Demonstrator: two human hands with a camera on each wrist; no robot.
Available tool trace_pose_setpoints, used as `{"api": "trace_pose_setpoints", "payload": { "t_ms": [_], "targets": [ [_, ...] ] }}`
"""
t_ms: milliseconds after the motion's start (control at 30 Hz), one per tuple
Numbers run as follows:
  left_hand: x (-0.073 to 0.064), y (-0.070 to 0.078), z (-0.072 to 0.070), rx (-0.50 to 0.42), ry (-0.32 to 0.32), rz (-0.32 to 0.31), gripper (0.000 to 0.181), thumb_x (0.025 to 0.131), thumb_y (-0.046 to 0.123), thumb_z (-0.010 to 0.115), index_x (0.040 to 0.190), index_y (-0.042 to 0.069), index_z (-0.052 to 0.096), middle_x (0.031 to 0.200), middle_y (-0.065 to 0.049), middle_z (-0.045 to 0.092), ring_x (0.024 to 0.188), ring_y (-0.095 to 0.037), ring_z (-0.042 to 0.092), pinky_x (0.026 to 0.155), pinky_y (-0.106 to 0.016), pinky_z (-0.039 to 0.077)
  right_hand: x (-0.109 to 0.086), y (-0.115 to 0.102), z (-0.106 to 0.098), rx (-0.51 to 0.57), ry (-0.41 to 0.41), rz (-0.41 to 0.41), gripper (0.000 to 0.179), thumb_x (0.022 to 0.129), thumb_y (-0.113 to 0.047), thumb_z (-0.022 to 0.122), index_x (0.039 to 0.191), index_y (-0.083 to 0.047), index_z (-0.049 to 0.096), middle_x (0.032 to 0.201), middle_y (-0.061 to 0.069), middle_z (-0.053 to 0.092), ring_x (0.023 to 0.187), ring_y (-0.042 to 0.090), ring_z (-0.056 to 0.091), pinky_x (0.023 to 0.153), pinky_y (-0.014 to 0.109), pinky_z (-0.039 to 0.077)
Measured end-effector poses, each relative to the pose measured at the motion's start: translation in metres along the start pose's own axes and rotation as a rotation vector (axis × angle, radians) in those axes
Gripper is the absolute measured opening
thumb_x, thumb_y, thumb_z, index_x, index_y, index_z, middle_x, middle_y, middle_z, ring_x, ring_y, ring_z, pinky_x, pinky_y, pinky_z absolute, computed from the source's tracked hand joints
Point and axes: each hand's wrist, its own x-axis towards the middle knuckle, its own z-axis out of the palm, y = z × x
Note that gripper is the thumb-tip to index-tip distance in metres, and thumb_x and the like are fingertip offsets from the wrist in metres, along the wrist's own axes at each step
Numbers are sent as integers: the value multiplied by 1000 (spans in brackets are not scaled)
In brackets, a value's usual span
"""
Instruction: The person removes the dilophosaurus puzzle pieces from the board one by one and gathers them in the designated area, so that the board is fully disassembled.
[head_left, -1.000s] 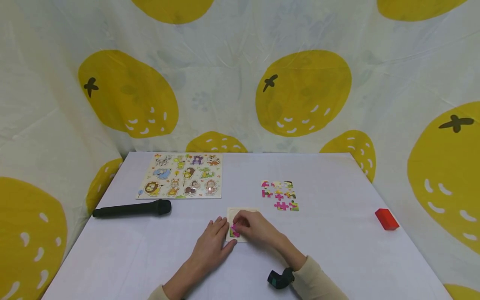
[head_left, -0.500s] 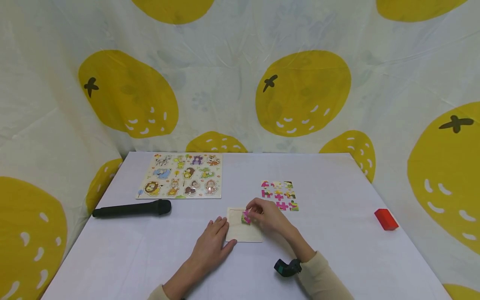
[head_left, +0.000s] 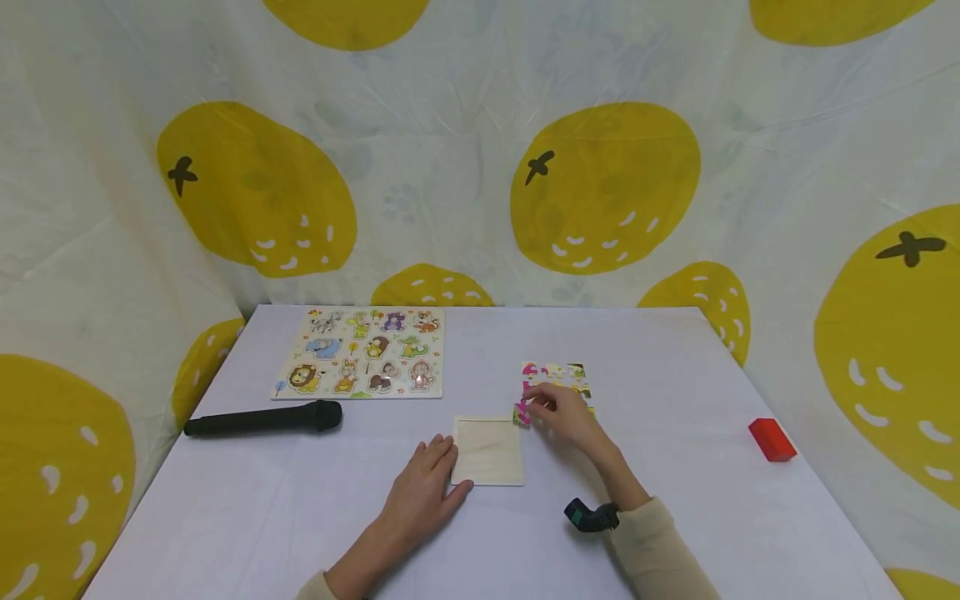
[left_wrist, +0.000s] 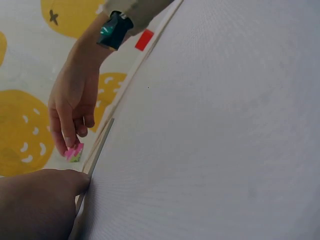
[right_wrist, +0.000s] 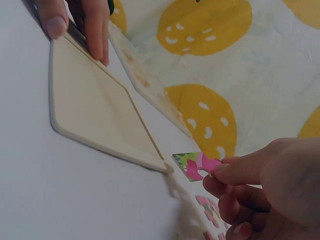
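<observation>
A shallow square wooden puzzle tray [head_left: 489, 452] lies bare on the table. My left hand [head_left: 424, 490] rests along its left edge, fingers stretched out and thumb near the lower corner. Between the thumb and fingertips of my right hand [head_left: 567, 418] is a pink and green jigsaw piece [right_wrist: 189, 164], held just off the tray's upper right corner. The other jigsaw pieces [head_left: 553, 372] are laid out in loose rows behind the right hand, which partly hides them. In the left wrist view the pinched piece [left_wrist: 74, 152] hangs below the right fingertips.
At the back left lies a board with animal pictures [head_left: 363, 352]. A black microphone [head_left: 262, 418] lies in front of it. Near the table's right edge sits a red block [head_left: 772, 439]. A fabric curtain [head_left: 450, 167] with yellow fruit prints stands behind the table.
The right hand has lifted the jigsaw piece from the tray's lower left corner and carried it right and away, past the tray's edge. The left hand has stayed in place.
</observation>
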Motion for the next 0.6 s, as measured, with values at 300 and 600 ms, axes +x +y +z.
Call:
{"api": "trace_pose_setpoints", "payload": {
  "t_ms": [300,600],
  "targets": [
    [0,0,0,5,18,10,59,90,42,70,131,0,63,139,-13,61,136,-30,54,115,-47,42,2,9,-6,-37,38,43,16,94,-13,69,109,-8,73,98,4,73,84,15,59,73,24,49],
    [0,1,0,-13,14,7,59,91,42,70,131,-1,63,139,-14,61,136,-31,53,115,-48,41,3,10,-5,-95,68,47,15,94,-12,69,107,-5,74,100,7,74,84,17,59,74,29,51]
  ]
}}
